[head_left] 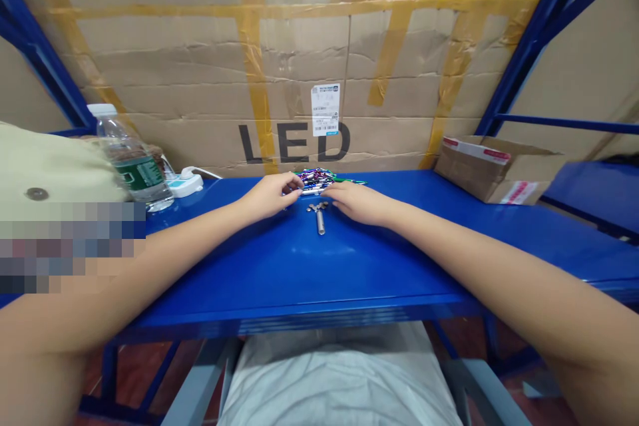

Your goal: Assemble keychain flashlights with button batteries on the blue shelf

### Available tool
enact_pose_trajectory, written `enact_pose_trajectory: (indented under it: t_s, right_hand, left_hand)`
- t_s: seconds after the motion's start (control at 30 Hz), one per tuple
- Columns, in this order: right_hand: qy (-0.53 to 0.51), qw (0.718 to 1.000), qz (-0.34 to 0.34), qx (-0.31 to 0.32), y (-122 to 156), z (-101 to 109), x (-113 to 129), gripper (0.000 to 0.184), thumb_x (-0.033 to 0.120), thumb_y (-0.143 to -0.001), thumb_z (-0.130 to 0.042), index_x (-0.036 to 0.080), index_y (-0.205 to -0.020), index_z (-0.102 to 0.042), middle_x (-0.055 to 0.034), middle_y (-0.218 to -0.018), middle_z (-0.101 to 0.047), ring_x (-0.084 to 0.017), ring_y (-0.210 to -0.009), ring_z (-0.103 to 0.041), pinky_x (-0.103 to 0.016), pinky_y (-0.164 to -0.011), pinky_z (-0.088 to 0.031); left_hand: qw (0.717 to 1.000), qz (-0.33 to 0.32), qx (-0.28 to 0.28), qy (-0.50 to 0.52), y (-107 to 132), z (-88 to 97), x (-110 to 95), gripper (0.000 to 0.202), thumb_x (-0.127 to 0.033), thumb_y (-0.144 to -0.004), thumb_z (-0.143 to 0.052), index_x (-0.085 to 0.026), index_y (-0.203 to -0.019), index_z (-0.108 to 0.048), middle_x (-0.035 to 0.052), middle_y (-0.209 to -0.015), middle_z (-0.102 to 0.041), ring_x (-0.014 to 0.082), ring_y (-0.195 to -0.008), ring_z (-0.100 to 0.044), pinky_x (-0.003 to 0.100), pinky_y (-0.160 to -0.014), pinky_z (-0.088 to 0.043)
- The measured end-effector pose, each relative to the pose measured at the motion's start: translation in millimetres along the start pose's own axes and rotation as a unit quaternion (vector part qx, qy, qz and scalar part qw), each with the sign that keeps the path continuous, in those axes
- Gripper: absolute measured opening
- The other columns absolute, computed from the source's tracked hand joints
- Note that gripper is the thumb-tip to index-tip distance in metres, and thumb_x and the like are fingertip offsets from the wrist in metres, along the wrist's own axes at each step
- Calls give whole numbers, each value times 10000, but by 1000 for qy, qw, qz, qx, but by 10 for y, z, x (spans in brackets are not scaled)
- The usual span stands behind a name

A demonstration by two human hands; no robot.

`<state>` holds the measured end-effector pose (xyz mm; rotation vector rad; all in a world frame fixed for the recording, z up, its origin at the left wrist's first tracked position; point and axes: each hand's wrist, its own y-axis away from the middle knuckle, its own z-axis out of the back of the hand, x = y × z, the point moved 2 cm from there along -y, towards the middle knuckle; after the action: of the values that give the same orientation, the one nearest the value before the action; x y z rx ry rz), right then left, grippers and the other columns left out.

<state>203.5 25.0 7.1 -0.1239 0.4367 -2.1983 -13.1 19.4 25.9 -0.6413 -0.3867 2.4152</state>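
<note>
Here's the left hand and the right hand, fingers curled inward beside a slim silvery piece; whether either grips it, can't tell! Behind, far on the glossy blue surface, a shiny purple-green heap; nearer, small round metallic pieces and a silver metal cylinder.

Behind the silver cylinder, heaped pieces cannot be told apart; left of it, a pale cap is cropped.

Both arms stretch forward, converging, left hand and right hand apart, fingers bent.
</note>
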Motion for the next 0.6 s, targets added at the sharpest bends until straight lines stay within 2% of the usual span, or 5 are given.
enact_pose_trajectory:
  t_s: [0.17,0.33,0.6]
  right_hand:
    - [-78,996,47,-5,-33,-140,-23,335,90,-885,-476,263,-1068,-697,-34,-1108,-702,-194,-1025,-631,-348,-903,-465]
    - [-56,998,23,19,-33,-80,-24,292,56,-846,-519,193,-1018,-712,-73,-1029,-719,-198,-940,-650,-330,-851,-480]
    - [-44,999,-24,15,1,-15,-31,218,60,-806,-554,162,-949,-683,-80,-962,-710,-213,-888,-641,-332,-791,-475]
  left_hand:
    - [998,-51,-38,21,13,-165,-26,259,-217,-831,-567,-161,-1081,-604,68,-1039,-689,181,-921,-653,309,-820,-520]
    - [998,-33,-31,40,68,-198,23,338,-192,-812,-611,-165,-1149,-594,70,-1099,-686,195,-983,-656,329,-848,-541]
    - [998,-38,-9,50,84,-282,61,275,-183,-828,-607,-182,-1102,-635,52,-1107,-704,195,-1006,-664,356,-911,-532]
